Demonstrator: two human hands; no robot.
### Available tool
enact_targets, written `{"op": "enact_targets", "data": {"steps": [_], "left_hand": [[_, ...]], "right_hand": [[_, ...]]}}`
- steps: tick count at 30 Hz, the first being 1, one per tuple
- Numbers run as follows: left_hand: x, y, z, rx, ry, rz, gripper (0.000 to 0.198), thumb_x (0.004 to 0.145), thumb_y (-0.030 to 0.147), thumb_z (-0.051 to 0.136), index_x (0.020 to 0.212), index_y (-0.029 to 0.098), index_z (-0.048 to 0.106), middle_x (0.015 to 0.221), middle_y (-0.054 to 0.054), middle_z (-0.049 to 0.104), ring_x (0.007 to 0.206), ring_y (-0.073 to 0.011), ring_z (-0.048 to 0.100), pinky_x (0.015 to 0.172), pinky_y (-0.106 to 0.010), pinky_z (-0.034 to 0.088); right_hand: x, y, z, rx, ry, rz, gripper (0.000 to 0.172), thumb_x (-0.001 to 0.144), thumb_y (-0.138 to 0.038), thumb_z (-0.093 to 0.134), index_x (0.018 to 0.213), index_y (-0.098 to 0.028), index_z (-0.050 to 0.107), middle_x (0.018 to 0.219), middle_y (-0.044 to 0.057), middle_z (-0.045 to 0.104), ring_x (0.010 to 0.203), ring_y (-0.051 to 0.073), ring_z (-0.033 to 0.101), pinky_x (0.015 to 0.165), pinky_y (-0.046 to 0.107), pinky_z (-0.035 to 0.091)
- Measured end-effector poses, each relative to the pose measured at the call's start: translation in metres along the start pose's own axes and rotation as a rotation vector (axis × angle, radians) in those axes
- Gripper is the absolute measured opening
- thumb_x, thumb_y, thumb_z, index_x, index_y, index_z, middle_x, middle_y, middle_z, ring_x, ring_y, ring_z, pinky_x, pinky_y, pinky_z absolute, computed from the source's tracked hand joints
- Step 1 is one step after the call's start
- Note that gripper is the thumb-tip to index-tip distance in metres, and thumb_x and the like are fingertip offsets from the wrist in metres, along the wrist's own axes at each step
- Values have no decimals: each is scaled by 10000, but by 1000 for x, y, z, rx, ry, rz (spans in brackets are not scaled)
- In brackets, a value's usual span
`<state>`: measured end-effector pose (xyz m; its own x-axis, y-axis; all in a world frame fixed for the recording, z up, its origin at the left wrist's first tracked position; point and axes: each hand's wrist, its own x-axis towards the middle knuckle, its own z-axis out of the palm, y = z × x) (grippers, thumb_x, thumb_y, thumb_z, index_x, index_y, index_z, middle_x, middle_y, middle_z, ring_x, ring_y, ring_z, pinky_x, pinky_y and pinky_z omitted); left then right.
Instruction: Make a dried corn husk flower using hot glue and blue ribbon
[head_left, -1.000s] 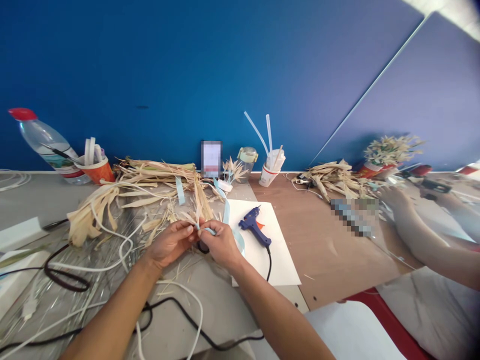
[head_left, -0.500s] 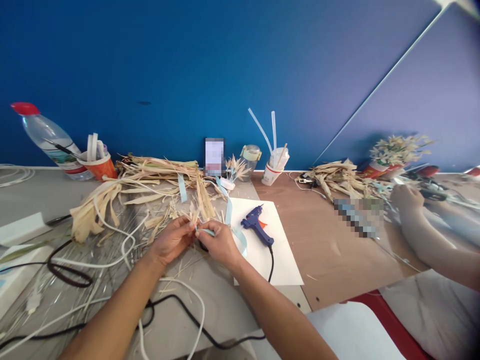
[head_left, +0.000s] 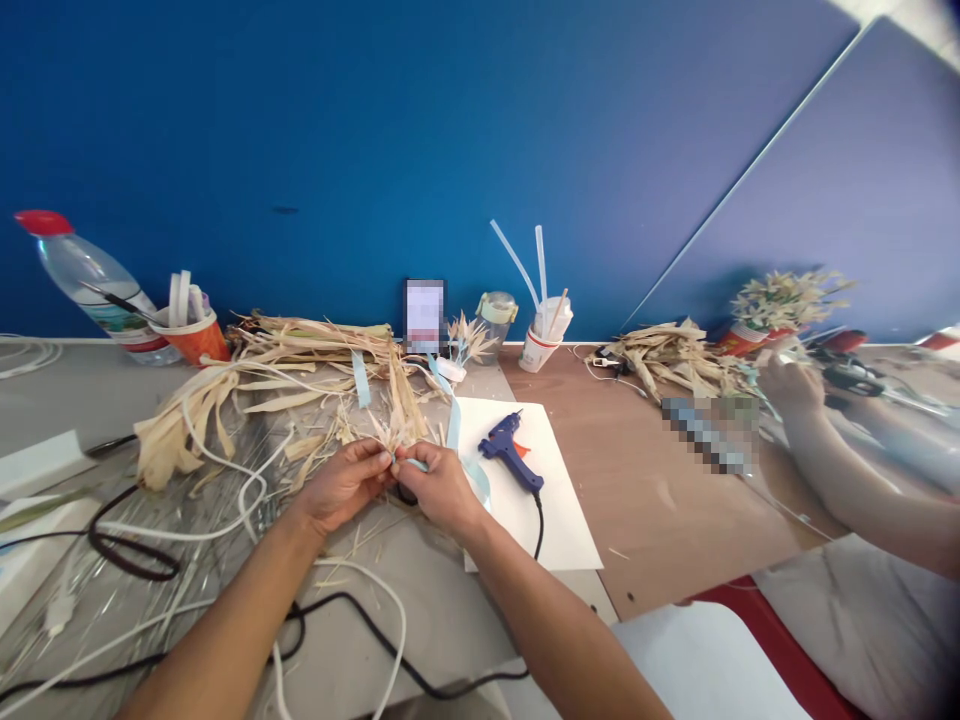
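My left hand (head_left: 341,490) pinches the base of a small flower (head_left: 391,432) made of pale dried husk strips, its pointed tips spread upward. Close against it, my right hand (head_left: 442,488) is closed on a light blue ribbon (head_left: 477,480) at the flower's base. The ribbon's tail runs from behind my right hand up toward the phone. My fingertips nearly meet and hide the exact wrapping point. To the right, a dark blue glue gun (head_left: 512,452) lies on a white sheet (head_left: 566,525). Dried corn husks (head_left: 322,340) are heaped behind my hands.
A phone (head_left: 425,312) leans on the blue wall beside a lidded jar (head_left: 496,318) and a paper cup (head_left: 538,350) with straws. White cables (head_left: 259,490) and a black cord (head_left: 420,680) cross the table. At right, a co-worker's arm (head_left: 832,450) reaches in near another husk pile (head_left: 667,355).
The view has shifted slightly. Both hands stay together at the flower's base with little visible movement, and the husk tips look a little more spread. The co-worker's hand at right has barely moved.
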<state>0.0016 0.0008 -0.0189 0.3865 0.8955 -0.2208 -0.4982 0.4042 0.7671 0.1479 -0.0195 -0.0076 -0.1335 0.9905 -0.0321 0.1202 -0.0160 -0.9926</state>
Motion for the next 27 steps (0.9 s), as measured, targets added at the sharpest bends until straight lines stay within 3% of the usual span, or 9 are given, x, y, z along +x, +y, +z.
{"op": "enact_targets", "data": {"steps": [7,14,27], "left_hand": [[2,-1,0,-16,5,60,222,605,236,830,761,123,721,636,0,605,546,-63,491,602,-192,450],[1,3,-1,46,7,62,218,653,282,800,777,127,709,573,18,541,533,-71,460,580,-203,411],[2,1,2,76,50,42,253,648,308,802,768,137,660,609,29,536,507,-58,446,528,-191,420]], "right_hand": [[2,0,2,13,52,9,115,686,-268,603,632,-174,640,651,-13,635,613,124,542,628,234,426],[2,6,3,121,69,115,90,654,-256,629,639,-174,593,511,-65,508,479,87,422,510,209,358],[1,7,4,19,87,74,57,657,-231,588,686,-182,590,581,-42,542,533,105,449,523,220,366]]}}
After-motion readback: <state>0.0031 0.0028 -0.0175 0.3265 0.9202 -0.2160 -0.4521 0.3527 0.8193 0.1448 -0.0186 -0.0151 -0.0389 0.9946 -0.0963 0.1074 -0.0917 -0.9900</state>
